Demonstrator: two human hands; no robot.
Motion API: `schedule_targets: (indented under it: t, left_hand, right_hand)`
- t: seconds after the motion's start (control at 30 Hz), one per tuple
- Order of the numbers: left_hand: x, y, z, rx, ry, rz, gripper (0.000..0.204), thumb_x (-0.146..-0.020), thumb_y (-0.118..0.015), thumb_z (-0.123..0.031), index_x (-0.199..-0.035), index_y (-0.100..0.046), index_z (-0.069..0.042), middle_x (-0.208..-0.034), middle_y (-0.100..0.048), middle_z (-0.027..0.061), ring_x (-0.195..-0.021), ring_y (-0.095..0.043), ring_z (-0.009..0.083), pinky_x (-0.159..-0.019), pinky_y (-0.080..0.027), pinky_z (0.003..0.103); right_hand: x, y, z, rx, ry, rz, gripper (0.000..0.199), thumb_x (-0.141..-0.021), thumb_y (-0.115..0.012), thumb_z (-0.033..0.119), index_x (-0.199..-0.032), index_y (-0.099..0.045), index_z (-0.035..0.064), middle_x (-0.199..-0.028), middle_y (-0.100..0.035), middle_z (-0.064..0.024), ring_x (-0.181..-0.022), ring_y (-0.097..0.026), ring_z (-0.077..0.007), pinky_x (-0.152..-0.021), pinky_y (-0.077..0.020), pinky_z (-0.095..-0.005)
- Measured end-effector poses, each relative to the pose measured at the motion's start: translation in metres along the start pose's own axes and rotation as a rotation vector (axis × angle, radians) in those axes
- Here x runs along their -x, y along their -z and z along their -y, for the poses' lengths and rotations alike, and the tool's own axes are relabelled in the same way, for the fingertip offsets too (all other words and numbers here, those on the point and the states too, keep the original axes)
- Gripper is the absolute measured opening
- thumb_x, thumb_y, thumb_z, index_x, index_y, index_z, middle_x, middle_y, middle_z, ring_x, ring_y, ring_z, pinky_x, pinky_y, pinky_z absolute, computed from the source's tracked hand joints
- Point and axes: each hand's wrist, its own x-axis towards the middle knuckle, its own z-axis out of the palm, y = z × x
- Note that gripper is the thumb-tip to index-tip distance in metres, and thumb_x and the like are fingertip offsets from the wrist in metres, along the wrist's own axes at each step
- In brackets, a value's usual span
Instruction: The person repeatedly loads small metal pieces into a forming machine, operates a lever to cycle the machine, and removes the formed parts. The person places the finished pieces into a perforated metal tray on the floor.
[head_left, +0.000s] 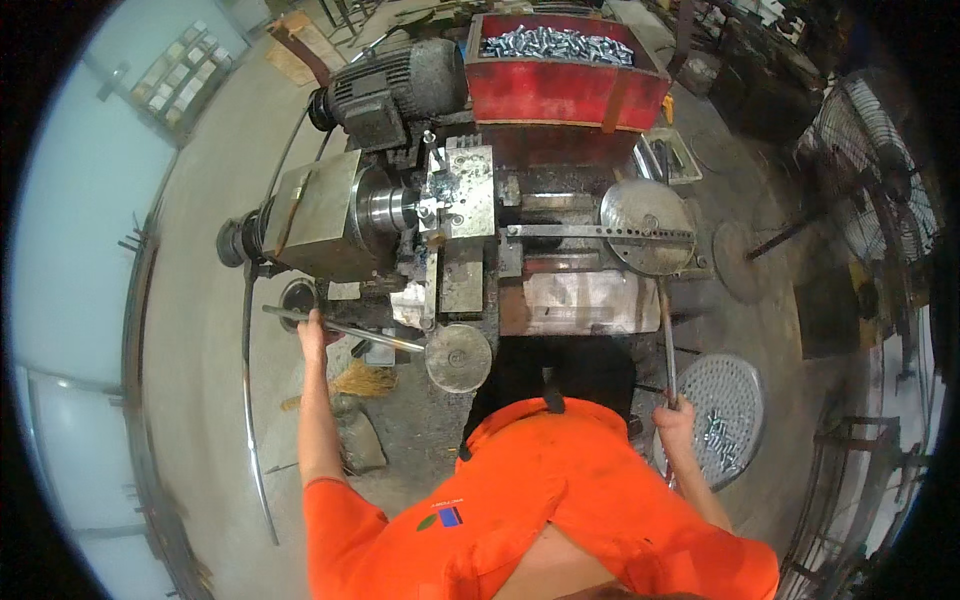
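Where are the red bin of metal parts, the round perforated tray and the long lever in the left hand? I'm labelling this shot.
red bin (565, 92): head view, front wall.
perforated tray (735, 385): head view, bare upper area.
long lever (375, 336): head view, mid-rod.
left hand (312, 330): head view, knuckles.

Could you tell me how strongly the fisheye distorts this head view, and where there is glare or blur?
In the head view, straight edges bow toward the black circular rim; the pale wall at the left is washed out by glare; the lathe, the left hand and right hand on their levers are fairly sharp; the fan at the rim is dim and soft.
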Motion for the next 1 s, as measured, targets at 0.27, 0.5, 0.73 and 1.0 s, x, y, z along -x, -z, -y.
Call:
schedule_targets:
  t: [0.27,0.5,0.73,1.0]
  left_hand:
    - [0.012,-0.01,0.011,-0.195,0.178,0.043,0.048,-0.089,-0.047,-0.042,-0.088,-0.048,0.006,-0.069,-0.06,0.0171,-0.05,-0.062,0.0272,-0.045,-0.055,0.035]
    - [0.005,0.017,-0.014,-0.035,0.182,0.219,0.046,-0.088,-0.051,-0.042,-0.093,-0.053,0.004,-0.074,-0.059,0.0133,-0.056,-0.063,0.0257,-0.053,-0.056,0.035]
    - [-0.011,0.043,0.099,-0.839,-0.165,0.208,0.058,-0.083,-0.054,-0.05,-0.107,-0.057,0.003,-0.09,-0.064,0.0193,-0.082,-0.065,0.0294,-0.068,-0.051,0.038]
    - [0.02,-0.03,0.186,-1.153,-0.153,-0.036,0.047,-0.078,-0.058,-0.05,-0.091,-0.059,-0.005,-0.085,-0.064,0.0183,-0.08,-0.063,0.036,-0.07,-0.051,0.044]
  right_hand:
    - [-0.081,0.107,-0.015,0.668,-0.016,-0.157,0.036,-0.063,-0.059,0.017,-0.094,-0.059,0.0002,-0.068,-0.059,-0.0162,-0.064,-0.058,-0.0307,-0.059,-0.0462,-0.0402]
    - [-0.244,0.147,-0.023,1.292,0.048,-0.507,0.068,-0.064,-0.065,0.029,-0.125,-0.047,0.0043,-0.111,-0.054,-0.0159,-0.099,-0.055,-0.0324,-0.085,-0.0437,-0.0446]
    - [-0.192,0.052,-0.003,0.815,0.477,-0.479,0.08,-0.059,-0.064,0.018,-0.133,-0.037,0.0005,-0.135,-0.039,-0.0219,-0.125,-0.035,-0.0383,-0.107,-0.0254,-0.044]
    - [-0.101,0.001,-0.013,0.686,0.124,-0.126,0.046,-0.058,-0.061,0.013,-0.102,-0.062,0.0001,-0.103,-0.061,-0.0202,-0.092,-0.06,-0.0353,-0.08,-0.0479,-0.0398]
